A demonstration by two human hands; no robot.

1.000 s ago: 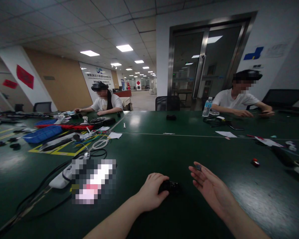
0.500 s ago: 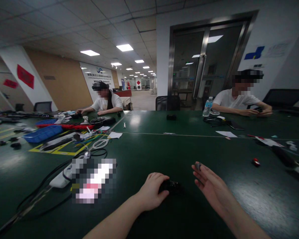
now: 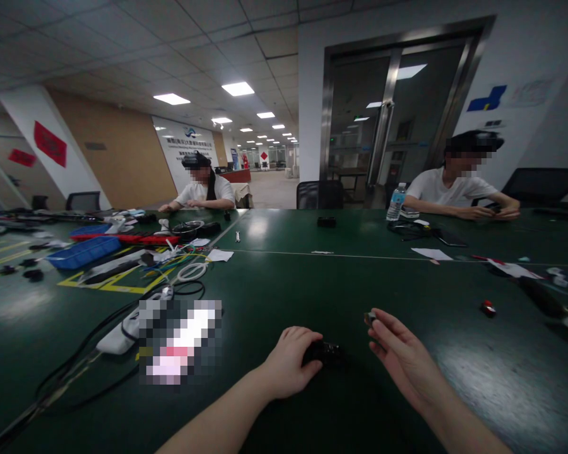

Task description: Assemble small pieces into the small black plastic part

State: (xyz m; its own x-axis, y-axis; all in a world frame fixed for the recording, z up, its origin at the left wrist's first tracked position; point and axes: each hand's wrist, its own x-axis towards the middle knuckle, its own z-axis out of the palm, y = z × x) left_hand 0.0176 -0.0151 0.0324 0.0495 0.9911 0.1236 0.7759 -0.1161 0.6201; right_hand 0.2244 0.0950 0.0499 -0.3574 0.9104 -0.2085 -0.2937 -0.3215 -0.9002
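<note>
My left hand (image 3: 291,364) is closed round one end of a small black object (image 3: 330,350) lying on the dark green table. Its far end sticks out past my fingers, and its exact kind is too dark to tell. To the right, my right hand (image 3: 402,350) is raised a little above the tabletop. Thumb and forefinger pinch a small grey, metallic-looking piece (image 3: 370,318) at their tips. That piece is too small to name, and it is apart from the black object.
A blurred-out lit screen (image 3: 184,343) and a white power strip (image 3: 120,334) with black cables lie at left. Blue trays (image 3: 82,252) stand farther back. A small red object (image 3: 487,308) sits at right, a water bottle (image 3: 396,202) beyond. Two people sit across the table.
My right hand has turned, with the small grey piece now at the fingertips, slightly farther left and lower. My left hand stays on the black object.
</note>
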